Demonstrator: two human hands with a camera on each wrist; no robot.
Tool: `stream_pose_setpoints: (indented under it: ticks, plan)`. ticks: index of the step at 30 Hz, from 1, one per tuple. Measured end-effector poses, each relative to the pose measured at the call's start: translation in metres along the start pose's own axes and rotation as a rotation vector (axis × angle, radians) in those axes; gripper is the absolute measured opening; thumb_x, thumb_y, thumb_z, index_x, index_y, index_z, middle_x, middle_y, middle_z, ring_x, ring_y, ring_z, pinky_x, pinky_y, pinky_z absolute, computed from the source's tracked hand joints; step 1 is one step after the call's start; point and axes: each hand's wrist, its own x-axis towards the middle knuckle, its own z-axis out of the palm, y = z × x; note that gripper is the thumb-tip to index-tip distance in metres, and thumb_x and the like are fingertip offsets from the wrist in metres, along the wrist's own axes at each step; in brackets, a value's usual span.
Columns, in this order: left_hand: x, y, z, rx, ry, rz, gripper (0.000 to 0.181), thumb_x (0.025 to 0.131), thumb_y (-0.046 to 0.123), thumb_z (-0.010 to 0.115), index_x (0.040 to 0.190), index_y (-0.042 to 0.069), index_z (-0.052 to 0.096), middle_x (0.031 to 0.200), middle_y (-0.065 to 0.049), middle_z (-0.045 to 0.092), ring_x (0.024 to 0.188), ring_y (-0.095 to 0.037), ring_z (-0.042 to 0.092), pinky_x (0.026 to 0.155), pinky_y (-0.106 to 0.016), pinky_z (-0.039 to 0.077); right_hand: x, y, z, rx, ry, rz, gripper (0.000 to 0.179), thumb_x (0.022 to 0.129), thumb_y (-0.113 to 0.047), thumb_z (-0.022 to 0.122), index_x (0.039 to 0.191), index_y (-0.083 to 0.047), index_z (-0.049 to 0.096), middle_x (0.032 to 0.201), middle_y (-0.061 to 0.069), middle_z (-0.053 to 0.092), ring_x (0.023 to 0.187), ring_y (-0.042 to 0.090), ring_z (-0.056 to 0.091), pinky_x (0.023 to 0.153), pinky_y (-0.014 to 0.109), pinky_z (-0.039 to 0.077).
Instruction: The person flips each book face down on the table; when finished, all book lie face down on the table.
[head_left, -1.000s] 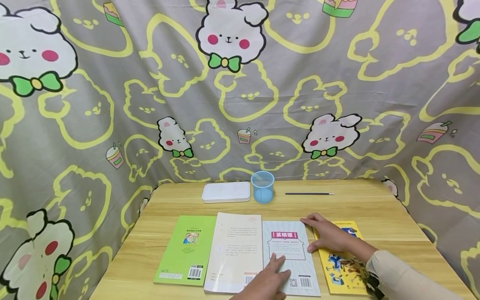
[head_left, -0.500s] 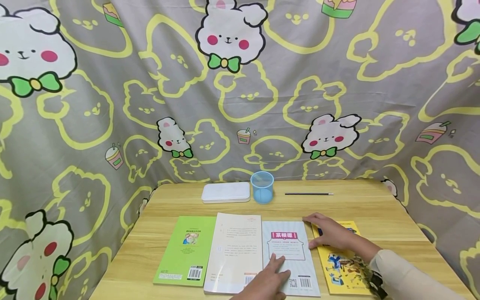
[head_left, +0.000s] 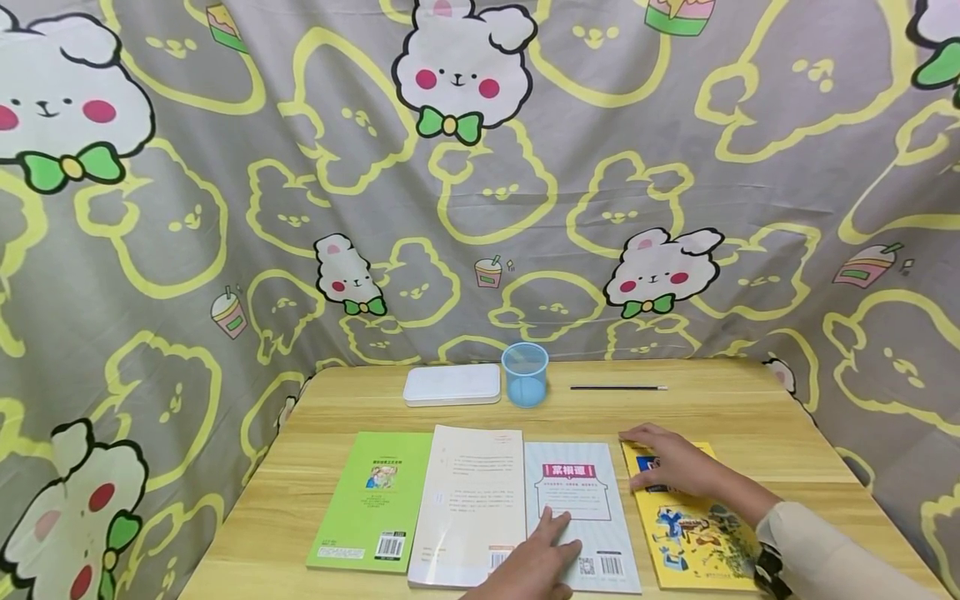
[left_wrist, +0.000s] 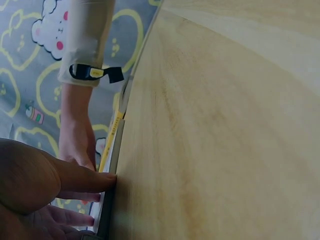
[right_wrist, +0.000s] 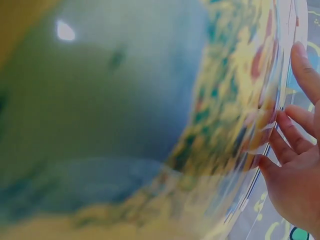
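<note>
Four books would be too many to name by number, so several lie in a row: green (head_left: 375,500), cream (head_left: 476,483), pale blue (head_left: 551,454) and yellow (head_left: 667,512). My left hand (head_left: 525,562) rests with spread fingers on the lower part of the pale blue book, its wrist side overlapping the cream one. Over the top of the yellow book is my right hand (head_left: 678,467), thumb and fingertips along its left upper edge. In the right wrist view, the fingertips of the right hand (right_wrist: 295,185) touch the glossy book's edge, fingers spread and loosely bent.
Behind the books, a white case (head_left: 452,384) stands beside a blue cup (head_left: 526,379). A dark pencil (head_left: 617,387) lies to the cup's right. A patterned curtain (head_left: 480,192) hangs around the wooden table (head_left: 277,492).
My right hand has moved slightly right, away from the pale blue book's edge and further onto the yellow book. The left hand and the books stay in place.
</note>
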Motion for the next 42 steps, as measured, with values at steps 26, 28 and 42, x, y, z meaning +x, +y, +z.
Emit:
stream_pose_setpoints:
  ticks: [26,28,42]
  plan:
    - [-0.001,0.0,0.002,-0.011,0.005,-0.003,0.055,0.088,0.024,0.08,0.14,0.015,0.065,0.162,-0.009,0.041,0.15,-0.041,0.035,0.115,-0.042,0.044,-0.033,0.047,-0.026,0.006,0.075,0.059,0.068,0.088,-0.043,0.08,0.142,-0.005,0.061,0.14,0.021,0.058,0.13,0.046,0.053,0.1,0.061,0.049]
    - [0.0,0.0,0.002,-0.007,0.006,-0.003,0.055,0.088,0.024,0.08,0.14,0.015,0.065,0.162,-0.009,0.041,0.15,-0.041,0.035,0.115,-0.042,0.044,-0.035,0.05,-0.029,0.018,0.082,0.073,0.067,0.088,-0.042,0.08,0.142,-0.006,0.061,0.141,0.021,0.058,0.131,0.048,0.052,0.102,0.064,0.047]
    - [0.0,0.001,0.003,-0.015,0.001,-0.026,0.055,0.088,0.025,0.08,0.141,0.017,0.065,0.163,-0.007,0.041,0.151,-0.04,0.034,0.115,-0.042,0.044,-0.049,0.072,-0.039,-0.018,0.148,0.055,0.062,0.086,-0.04,0.082,0.134,-0.004,0.066,0.133,0.021,0.064,0.128,0.052,0.053,0.102,0.069,0.042]
